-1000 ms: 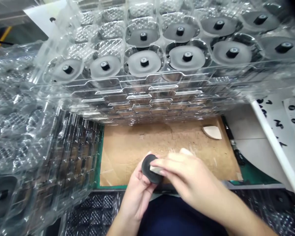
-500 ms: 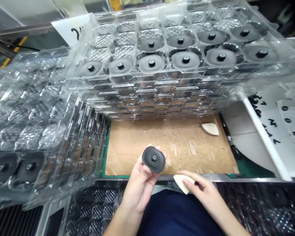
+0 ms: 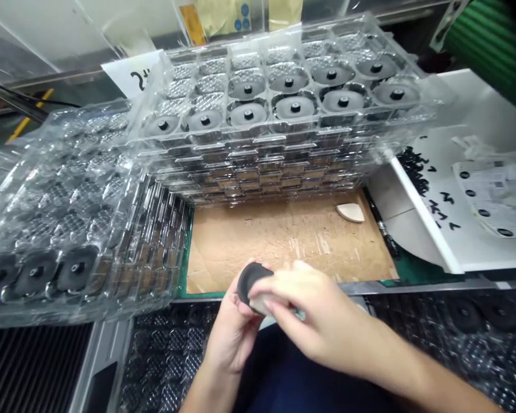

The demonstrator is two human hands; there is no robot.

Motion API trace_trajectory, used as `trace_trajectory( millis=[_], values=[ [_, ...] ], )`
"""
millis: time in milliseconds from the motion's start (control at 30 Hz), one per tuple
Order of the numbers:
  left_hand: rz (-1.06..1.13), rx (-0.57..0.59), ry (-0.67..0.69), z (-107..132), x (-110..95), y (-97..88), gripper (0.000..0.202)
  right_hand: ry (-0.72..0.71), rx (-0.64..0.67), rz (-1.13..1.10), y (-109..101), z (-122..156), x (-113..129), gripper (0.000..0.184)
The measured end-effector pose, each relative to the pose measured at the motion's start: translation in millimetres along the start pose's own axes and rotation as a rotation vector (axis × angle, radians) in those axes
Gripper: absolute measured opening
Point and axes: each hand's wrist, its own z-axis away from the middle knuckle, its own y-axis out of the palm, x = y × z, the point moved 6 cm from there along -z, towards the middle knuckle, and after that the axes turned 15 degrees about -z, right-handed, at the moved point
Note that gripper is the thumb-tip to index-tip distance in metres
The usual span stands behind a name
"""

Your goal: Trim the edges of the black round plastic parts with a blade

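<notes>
My left hand (image 3: 234, 327) grips a round black dished part (image 3: 250, 280) above the front edge of the cardboard. In my right hand (image 3: 309, 304) is a cream wedge-shaped sponge (image 3: 261, 303), pressed against the part's face. My right fingers cover the part's lower right and most of the sponge. Behind my hands, a tall stack of clear plastic trays (image 3: 258, 155) carries similar black parts (image 3: 295, 107) with raised centre stubs in its top layer.
A second stack of clear trays (image 3: 64, 189) stands on the left. Another cream wedge (image 3: 351, 212) lies on the cardboard (image 3: 223, 246). At right, a white tray (image 3: 490, 252) holds small black pieces (image 3: 413, 169), with a black pen (image 3: 387, 235) beside it. A green ribbed hose (image 3: 494, 46) hangs upper right.
My right hand has moved left and up, bringing the sponge onto the black part. My left hand has shifted slightly left and tilted the part. The camera view has turned to the right.
</notes>
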Motion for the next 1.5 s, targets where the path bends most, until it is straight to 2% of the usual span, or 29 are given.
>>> trace_trajectory(
  millis=[100, 133, 200, 267, 333, 433, 500, 567, 700, 800, 867, 1000, 1067, 1133, 1200, 1333, 1433, 1500],
  values=[
    [-0.014, 0.024, 0.007, 4.0, -4.6, 6.8, 0.053, -0.128, -0.216, 0.078, -11.6, 4.1, 8.5, 0.025],
    [-0.007, 0.043, 0.010, 5.0, -6.6, 9.5, 0.055, -0.163, -0.234, 0.059, -13.7, 7.7, 10.7, 0.025],
    [0.021, 0.068, 0.004, 6.5, -10.3, 13.0, 0.061, -0.153, -0.136, -0.009, -13.6, 15.8, 10.0, 0.023],
    [0.048, 0.091, -0.013, 7.1, -12.9, 16.0, 0.062, -0.067, -0.063, -0.027, -16.9, 25.5, 4.3, 0.020],
    [0.072, 0.093, -0.010, 6.6, -15.6, 18.8, 0.058, 0.000, -0.135, 0.054, -26.5, 34.1, -0.1, 0.019],
    [0.105, 0.093, 0.019, 5.0, -18.5, 23.3, 0.053, -0.063, -0.282, 0.216, -33.7, 40.6, 6.4, 0.019],
    [0.111, 0.102, 0.015, 4.1, -18.1, 24.3, 0.049, -0.140, -0.258, 0.210, -29.3, 39.1, 11.3, 0.022],
    [0.122, 0.104, 0.017, 3.4, -17.6, 22.3, 0.049, -0.132, -0.195, 0.115, -25.6, 34.4, 8.9, 0.022],
    [0.140, 0.065, 0.044, 1.9, -18.5, 15.3, 0.051, 0.000, -0.289, 0.097, -31.6, 30.1, 0.7, 0.018],
    [0.128, 0.062, 0.026, -0.5, -16.4, 15.8, 0.048, -0.066, -0.264, 0.070, -27.9, 29.5, 2.6, 0.022],
    [0.157, 0.054, 0.043, -3.1, -15.7, 15.5, 0.048, -0.018, -0.253, -0.007, -30.1, 27.1, -15.2, 0.022],
    [0.208, -0.027, 0.056, -9.6, -11.8, 7.8, 0.050, 0.249, -0.376, 0.035, -48.4, 25.4, -98.0, 0.023],
    [0.207, -0.067, 0.052, -12.3, -10.2, 3.3, 0.054, 0.283, -0.392, 0.088, -47.5, 28.3, -134.9, 0.024],
    [0.206, -0.101, 0.063, -14.2, -10.4, -0.4, 0.058, 0.292, -0.432, 0.161, -39.1, 36.3, -158.5, 0.025],
    [0.211, -0.130, 0.072, -15.7, -11.0, -3.1, 0.060, 0.295, -0.499, 0.241, -27.2, 47.7, -169.1, 0.028],
    [0.214, -0.192, 0.075, -19.3, -11.3, -7.4, 0.059, 0.281, -0.574, 0.315, -11.9, 62.4, -172.5, 0.030],
    [0.212, -0.217, 0.079, -23.8, -11.2, -10.0, 0.055, 0.243, -0.559, 0.296, -17.8, 56.5, -164.5, 0.023],
    [0.216, -0.213, 0.091, -26.6, -11.6, -11.1, 0.053, 0.199, -0.525, 0.249, -24.7, 45.3, -145.6, 0.022]
  ],
)
